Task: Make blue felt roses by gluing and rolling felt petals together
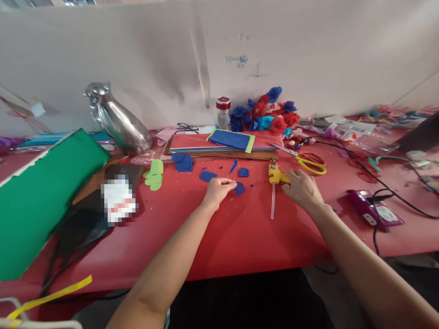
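Near the middle of the red table my left hand [218, 193] is closed in a pinch on a thin stem tipped with a rolled blue petal [233, 166]. A flat blue petal piece [239, 188] lies right by its fingertips; a blue oval piece [208, 176] and a small blue piece [243, 172] lie just beyond. On the right, my right hand [303, 188] has its fingers round the handle of a yellow hot glue gun [274, 173]. A clear glue stick [273, 201] sticks out of the gun toward me. Part of the handle is hidden by the fingers.
Yellow-handled scissors [310, 164] lie beyond my right hand. Stacked sheets [192, 142], a lidded jar [223, 114] and crafted flowers [270, 112] stand behind. Left are green cut pieces [156, 174], a metal jug [125, 123] and a green sheet [44, 192]. A purple power strip [372, 208] with cables lies right.
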`<state>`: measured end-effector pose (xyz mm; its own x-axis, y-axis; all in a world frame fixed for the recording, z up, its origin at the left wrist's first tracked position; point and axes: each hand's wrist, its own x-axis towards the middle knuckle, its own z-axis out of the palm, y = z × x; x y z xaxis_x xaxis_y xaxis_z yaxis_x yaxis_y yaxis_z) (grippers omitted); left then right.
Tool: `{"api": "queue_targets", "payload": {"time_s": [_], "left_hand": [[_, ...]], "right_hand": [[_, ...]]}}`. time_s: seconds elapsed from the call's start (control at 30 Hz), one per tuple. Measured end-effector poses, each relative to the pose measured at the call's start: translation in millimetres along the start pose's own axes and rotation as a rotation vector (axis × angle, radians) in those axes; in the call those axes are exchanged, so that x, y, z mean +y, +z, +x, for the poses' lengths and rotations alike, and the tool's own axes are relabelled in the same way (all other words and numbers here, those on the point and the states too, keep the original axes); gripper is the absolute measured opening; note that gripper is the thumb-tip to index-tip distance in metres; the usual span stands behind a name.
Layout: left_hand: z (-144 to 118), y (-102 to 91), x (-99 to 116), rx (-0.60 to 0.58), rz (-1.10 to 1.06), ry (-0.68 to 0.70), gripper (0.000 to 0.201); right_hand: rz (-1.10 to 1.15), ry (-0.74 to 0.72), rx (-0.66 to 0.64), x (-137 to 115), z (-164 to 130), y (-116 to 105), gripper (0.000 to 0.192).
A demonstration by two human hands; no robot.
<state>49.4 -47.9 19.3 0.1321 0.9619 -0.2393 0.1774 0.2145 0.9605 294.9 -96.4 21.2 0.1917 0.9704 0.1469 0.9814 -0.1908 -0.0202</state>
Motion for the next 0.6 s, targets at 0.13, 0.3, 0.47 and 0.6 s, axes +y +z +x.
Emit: {"api": "queue_targets", "payload": {"time_s": [0.13,0.3,0.47,0.6], "left_hand": [[3,-0.1,-2,0.015,0.043,-0.002,0.003],[5,0.7,-5,0.044,0.090,0.017,0.005],[4,1.7,-7,0.045,0.130,0.067,0.009],[3,1.4,-7,0.046,0.175,0.094,0.009]], "right_hand": [[0.032,0.000,-0.021,2,3,0,0.036],[0.308,0.011,0.075,-3,-18,-3,0.023],[0.715,-0.105,-0.187,-20,-44,-15,0.037],[0.795,-0.118,-0.253,-36,-52,-16,0.032]]}}
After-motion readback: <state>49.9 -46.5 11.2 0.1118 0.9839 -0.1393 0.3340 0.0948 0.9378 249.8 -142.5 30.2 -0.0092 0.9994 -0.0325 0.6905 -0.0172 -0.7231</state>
